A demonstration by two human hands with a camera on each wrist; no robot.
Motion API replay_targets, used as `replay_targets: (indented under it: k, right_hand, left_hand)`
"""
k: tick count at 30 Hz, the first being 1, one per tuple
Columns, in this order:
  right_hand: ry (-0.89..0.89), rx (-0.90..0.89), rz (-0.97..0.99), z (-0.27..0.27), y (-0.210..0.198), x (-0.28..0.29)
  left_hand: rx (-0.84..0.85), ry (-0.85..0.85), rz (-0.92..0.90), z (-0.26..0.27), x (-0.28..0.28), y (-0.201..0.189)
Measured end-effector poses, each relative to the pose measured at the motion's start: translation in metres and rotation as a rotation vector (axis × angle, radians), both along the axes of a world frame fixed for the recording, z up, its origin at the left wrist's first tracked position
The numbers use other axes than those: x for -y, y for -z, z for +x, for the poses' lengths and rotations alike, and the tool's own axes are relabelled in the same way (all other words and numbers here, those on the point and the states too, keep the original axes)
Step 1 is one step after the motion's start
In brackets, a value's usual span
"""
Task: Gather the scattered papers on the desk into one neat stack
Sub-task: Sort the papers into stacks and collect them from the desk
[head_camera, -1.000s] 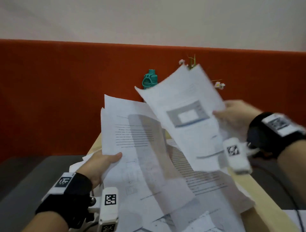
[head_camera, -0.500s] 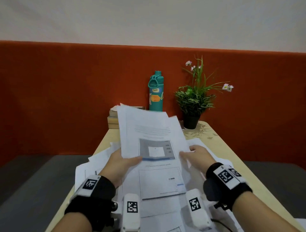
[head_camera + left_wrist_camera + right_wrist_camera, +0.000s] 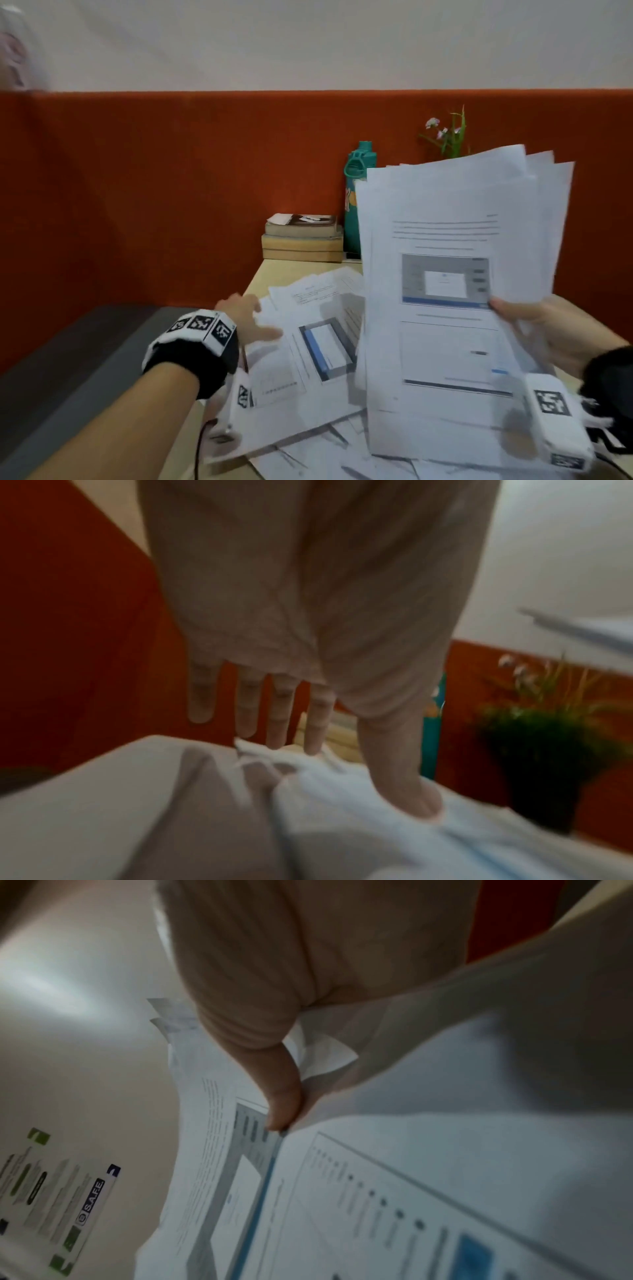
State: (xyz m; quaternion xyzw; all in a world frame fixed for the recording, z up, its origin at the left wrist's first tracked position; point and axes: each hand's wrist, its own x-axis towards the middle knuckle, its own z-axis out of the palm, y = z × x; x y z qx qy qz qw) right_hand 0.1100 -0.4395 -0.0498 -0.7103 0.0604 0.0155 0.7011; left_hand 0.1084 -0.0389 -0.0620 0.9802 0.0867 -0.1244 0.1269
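the papers are light, limp and slippery, so i judge they are best pinched at an edge or pressed flat. the right hand grips a raised sheaf at its right edge, thumb on front. the left hand, fingers straight and holding nothing, reaches over loose sheets at the worktop's left edge.

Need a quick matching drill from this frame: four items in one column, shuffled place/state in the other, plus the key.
1. gathered sheets
2. loose papers
3. teal bottle
4. books

A. stacked at the desk's far left corner
B. held up by the right hand
C. upright by the orange wall
D. spread on the desk under the left hand

Pairs: 1-B, 2-D, 3-C, 4-A
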Motion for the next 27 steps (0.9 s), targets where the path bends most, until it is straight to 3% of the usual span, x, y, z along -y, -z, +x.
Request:
replay_targets:
  k: [2,8,13,18,22,25,27]
  right_hand:
    - [-0.009,-0.013,-0.034,-0.003,0.002,0.008]
    - [-0.005,0.005,-0.021,-0.008,0.000,0.004]
    - [-0.017,-0.008,0.015,-0.008,0.000,0.002]
    - [-0.024,-0.037,0.052,-0.006,-0.002,0.010]
    - [-0.001,-0.045,0.020,-0.004,-0.002,0.014]
    - [-0.002,-0.047,0.015,-0.003,0.000,0.013]
    - [-0.009,-0.054,0.006,-0.002,0.003,0.011]
  left_hand:
    - [-0.117,-0.001,0.072,0.005,-0.010,0.014]
    - [-0.121,0.045,0.195,0.011,-0.010,0.015]
    - [-0.178,0.057,0.181,0.022,-0.012,0.010]
    - [-0.040,0.068,0.068,0.019,-0.008,-0.011]
    - [0.058,-0.080,-0.170,0.019,-0.018,-0.038]
    - [0.119,-0.213,-0.358,0.026,-0.008,-0.032]
    - [0.068,-0.272,-0.392,0.028,0.007,-0.013]
